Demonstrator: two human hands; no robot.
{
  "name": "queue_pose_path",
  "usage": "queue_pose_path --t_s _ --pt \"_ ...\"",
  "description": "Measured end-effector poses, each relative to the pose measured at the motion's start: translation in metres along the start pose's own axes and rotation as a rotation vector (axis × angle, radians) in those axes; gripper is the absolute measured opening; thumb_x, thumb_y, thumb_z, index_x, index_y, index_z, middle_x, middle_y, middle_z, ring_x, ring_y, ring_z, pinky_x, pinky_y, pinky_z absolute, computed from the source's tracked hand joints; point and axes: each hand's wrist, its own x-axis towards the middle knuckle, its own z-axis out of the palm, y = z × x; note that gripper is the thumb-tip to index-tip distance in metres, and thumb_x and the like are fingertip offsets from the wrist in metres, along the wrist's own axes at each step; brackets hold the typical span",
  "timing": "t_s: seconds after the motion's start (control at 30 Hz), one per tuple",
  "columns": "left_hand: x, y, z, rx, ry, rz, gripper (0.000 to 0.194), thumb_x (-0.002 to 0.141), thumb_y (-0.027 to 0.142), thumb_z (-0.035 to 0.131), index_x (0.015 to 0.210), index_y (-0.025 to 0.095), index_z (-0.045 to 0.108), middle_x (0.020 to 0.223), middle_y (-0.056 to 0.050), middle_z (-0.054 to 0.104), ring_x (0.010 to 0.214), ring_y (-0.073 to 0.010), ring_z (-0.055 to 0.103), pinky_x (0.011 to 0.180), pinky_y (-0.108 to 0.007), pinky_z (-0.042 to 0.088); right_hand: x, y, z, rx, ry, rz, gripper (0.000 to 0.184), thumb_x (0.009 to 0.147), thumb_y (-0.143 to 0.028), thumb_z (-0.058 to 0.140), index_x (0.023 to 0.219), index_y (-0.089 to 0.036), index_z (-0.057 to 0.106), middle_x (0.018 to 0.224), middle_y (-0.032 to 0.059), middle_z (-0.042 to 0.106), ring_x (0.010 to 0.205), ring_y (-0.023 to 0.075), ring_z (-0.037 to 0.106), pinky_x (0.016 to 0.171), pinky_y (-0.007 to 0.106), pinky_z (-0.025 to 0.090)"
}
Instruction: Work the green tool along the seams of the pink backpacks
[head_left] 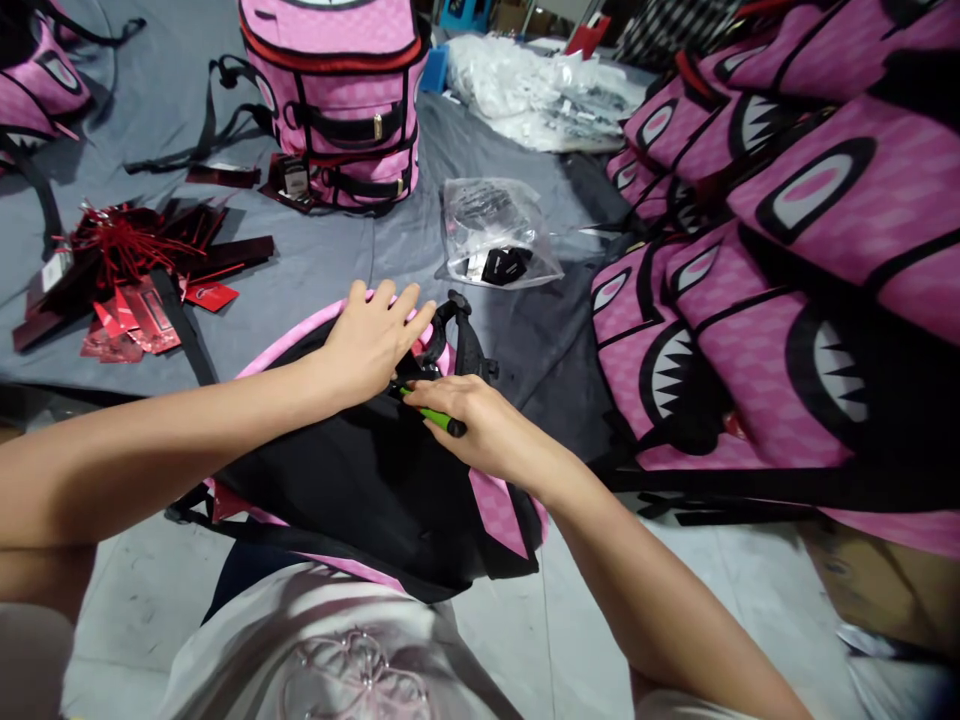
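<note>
A pink and black backpack (pixel 360 480) lies face down at the table's near edge, against my body. My left hand (pixel 371 340) rests flat on its upper back, fingers stretched out beside the black top handle (pixel 457 335). My right hand (pixel 476 420) is closed around a small tool with a green handle (pixel 439 417), its tip pointing toward the strap area just under my left hand.
A tall stack of pink shark-mouth backpacks (pixel 787 300) fills the right side. Another backpack (pixel 337 100) stands upright at the back. Red hang tags (pixel 135 270) lie at the left, a clear plastic bag (pixel 495 235) in the middle, and white plastic bags (pixel 532 90) behind it on the grey table cloth (pixel 315 250).
</note>
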Motion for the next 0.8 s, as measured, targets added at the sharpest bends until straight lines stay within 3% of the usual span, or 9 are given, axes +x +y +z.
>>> queue_pose_path --t_s 0.4,0.53,0.67,0.8 --pt "-0.001 0.0 0.006 0.015 0.039 -0.006 0.082 0.09 0.035 0.069 0.159 0.015 0.029 0.161 -0.017 0.035 0.13 -0.0378 0.043 0.102 -0.05 0.041 0.001 -0.001 0.005 0.029 0.077 0.001 0.037 0.088 -0.004 0.06 0.119 -0.018 0.075 0.117 0.009 0.077 0.109 0.0239 0.074 0.097 0.036 0.06" --pt "0.0 0.0 0.004 0.006 0.025 -0.012 0.085 0.09 0.037 0.071 0.159 0.015 0.029 0.162 -0.018 0.034 0.133 -0.0374 0.042 0.105 -0.05 0.04 -0.001 -0.005 0.007 0.03 0.063 0.068 0.036 0.089 -0.005 0.06 0.12 -0.017 0.075 0.119 0.0094 0.077 0.111 0.024 0.074 0.1 0.036 0.059" --pt "0.005 -0.02 -0.014 -0.015 -0.142 0.022 0.104 0.083 0.039 0.08 0.163 0.022 0.017 0.169 -0.017 0.018 0.141 -0.0395 0.037 0.107 -0.049 0.044 -0.007 -0.011 0.01 0.072 0.052 0.188 0.038 0.091 -0.006 0.057 0.125 -0.013 0.072 0.13 0.0127 0.071 0.12 0.0258 0.069 0.105 0.038 0.057" --pt "0.002 -0.046 -0.037 -0.081 -0.398 -0.102 0.123 0.078 0.039 0.085 0.163 0.035 -0.003 0.17 -0.015 0.012 0.141 -0.0397 0.043 0.103 -0.044 0.05 -0.015 -0.014 0.012 0.122 0.081 0.214 0.041 0.088 -0.005 0.059 0.126 -0.015 0.071 0.13 0.0099 0.072 0.118 0.025 0.071 0.105 0.038 0.057"
